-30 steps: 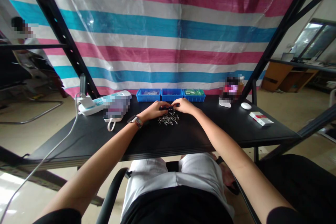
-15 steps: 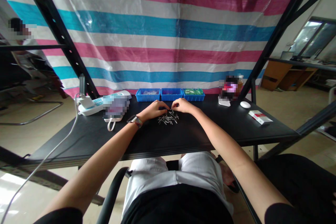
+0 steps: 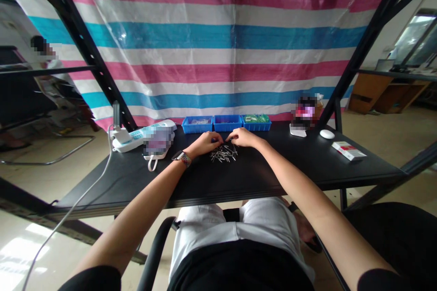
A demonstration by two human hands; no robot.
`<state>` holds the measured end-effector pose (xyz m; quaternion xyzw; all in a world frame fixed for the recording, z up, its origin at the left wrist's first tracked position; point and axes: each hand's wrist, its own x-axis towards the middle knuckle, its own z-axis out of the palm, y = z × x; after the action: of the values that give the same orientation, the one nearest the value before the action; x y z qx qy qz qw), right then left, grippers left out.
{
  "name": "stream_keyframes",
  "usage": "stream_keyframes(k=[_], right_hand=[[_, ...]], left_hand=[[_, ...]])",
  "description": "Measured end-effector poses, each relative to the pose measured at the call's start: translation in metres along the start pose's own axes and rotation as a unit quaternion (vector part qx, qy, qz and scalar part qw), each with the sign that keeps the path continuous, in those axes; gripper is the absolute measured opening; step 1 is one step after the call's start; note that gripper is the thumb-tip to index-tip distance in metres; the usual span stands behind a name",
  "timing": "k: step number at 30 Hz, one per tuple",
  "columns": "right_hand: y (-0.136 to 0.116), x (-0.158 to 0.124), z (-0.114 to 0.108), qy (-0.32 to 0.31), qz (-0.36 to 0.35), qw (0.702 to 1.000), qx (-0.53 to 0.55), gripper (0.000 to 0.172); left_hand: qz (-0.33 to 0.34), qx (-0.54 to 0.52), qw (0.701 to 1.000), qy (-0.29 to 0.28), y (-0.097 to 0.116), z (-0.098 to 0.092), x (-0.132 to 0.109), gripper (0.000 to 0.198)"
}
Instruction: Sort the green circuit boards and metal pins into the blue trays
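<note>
A loose heap of thin, silvery metal pins [image 3: 223, 153] lies on the black tabletop [image 3: 218, 181]. At the heap's left back edge is my left hand [image 3: 206, 142], a watch on its wrist, with the fingers curled together. Facing it across a small gap, my right hand [image 3: 244, 137] has its thumb and fingers pinched at the heap's right back edge. Whatever sits between the fingertips of either hand is too small to make out. Just behind the hands stand three blue bins in a row: a left bin [image 3: 197, 129], a middle bin [image 3: 227, 126] and a right bin [image 3: 256, 126].
To the left are a white power strip [image 3: 167, 124], its cable, and a blurred device [image 3: 159, 142] with a white strap. On the right stand a phone on a stand [image 3: 298, 130], a white mouse [image 3: 327, 134] and a small box [image 3: 348, 150]. A striped sheet [image 3: 221, 36] hangs behind; black frame posts flank the table.
The whole view has shifted slightly, so things appear farther right. My left fingers look a little more curled; both hands stay at the back of the heap.
</note>
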<state>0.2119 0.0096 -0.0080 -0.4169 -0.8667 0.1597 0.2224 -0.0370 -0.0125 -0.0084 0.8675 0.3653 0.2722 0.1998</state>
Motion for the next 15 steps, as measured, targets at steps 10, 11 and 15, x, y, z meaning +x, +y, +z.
stream_keyframes(k=[10,11,15], right_hand=[[0.0073,0.0029,0.0039,0.081,0.042,0.992,0.088,0.021],[0.0078,0.0033,0.0042,0.088,0.053,0.988,0.114,0.024],[0.0033,0.0042,0.0047,0.077,0.073,0.964,0.243,0.045]], left_hand=[[-0.01,-0.006,1.0,0.009,0.002,-0.0006,-0.0008,0.027],[-0.014,-0.011,1.0,0.017,0.003,-0.0008,-0.0014,0.03],[-0.029,-0.03,0.998,0.055,0.0058,-0.0015,-0.003,0.043]])
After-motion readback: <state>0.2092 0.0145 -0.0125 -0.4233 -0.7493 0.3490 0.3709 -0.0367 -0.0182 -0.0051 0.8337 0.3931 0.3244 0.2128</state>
